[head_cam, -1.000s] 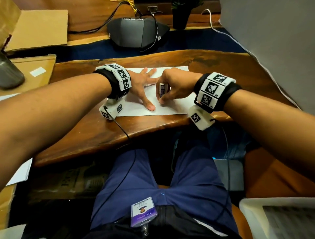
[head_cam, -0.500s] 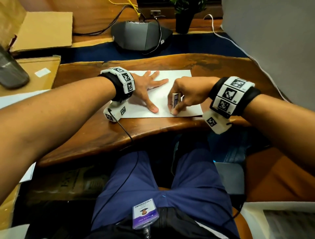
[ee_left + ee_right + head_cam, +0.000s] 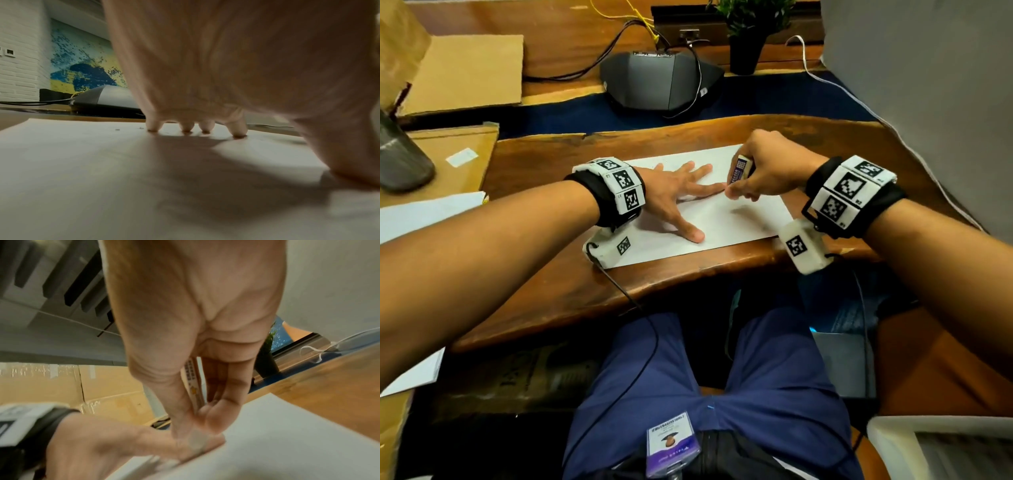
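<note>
A white sheet of paper (image 3: 726, 226) lies on the wooden desk (image 3: 558, 294). My left hand (image 3: 681, 192) lies flat on the paper with fingers spread, pressing it down; its fingertips (image 3: 187, 128) touch the sheet (image 3: 102, 170). My right hand (image 3: 767, 171) pinches a small white eraser with a blue printed sleeve (image 3: 739, 169), held upright with its lower end on the paper beside the left index fingertip. In the right wrist view the eraser (image 3: 194, 386) sits between thumb and fingers over the paper (image 3: 287, 443).
A grey conference speaker (image 3: 661, 82) with cables sits behind the desk, a potted plant (image 3: 746, 37) to its right. Cardboard sheets (image 3: 462, 75) and a dark cylinder (image 3: 400, 157) lie at the left. A grey panel (image 3: 928, 68) stands at the right.
My right hand with the eraser has moved from the paper's near edge up toward its far right part, ending next to the left index fingertip. The left hand has stayed flat.
</note>
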A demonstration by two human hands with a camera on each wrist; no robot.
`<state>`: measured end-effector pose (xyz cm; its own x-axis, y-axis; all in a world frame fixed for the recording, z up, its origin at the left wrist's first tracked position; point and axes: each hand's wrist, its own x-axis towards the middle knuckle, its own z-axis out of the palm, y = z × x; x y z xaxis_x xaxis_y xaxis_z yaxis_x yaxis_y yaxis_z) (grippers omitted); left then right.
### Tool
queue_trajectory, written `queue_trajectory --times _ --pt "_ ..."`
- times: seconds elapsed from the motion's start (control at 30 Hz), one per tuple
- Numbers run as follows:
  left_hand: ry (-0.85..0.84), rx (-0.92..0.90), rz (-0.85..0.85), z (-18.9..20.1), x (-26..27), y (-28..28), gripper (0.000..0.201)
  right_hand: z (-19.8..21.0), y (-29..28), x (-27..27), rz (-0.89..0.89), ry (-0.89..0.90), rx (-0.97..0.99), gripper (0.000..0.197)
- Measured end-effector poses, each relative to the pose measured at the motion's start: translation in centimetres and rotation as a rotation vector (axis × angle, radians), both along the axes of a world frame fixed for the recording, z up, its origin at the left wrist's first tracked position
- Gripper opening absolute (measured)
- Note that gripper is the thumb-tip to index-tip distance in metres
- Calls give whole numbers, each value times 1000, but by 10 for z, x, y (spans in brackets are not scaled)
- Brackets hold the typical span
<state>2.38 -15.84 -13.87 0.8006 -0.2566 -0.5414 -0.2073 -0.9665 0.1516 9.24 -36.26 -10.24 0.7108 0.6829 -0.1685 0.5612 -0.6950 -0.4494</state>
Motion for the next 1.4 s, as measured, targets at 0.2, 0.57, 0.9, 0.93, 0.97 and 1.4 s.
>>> queue_trajectory --times 0.2,0.57,0.9,0.93,0.97,1.4 --pt "13 111 0 5 -2 -7 141 -20 4 -4 -14 -21 -1 31" --pt "-19 23 32 3 13 -21 122 -13 2 3 -47 -145 -31 33" --pt "37 146 34 14 17 -33 138 -12 -2 -26 19 18 -79 32" --pt "41 148 31 14 17 -34 139 -9 -4 -22 -19 43 -79 32" --pt "45 153 29 13 17 -35 139 -6 -6 -18 -81 55 -57 33" --pt "42 156 42 15 15 -35 138 -16 -9 -37 -116 38 -17 33"
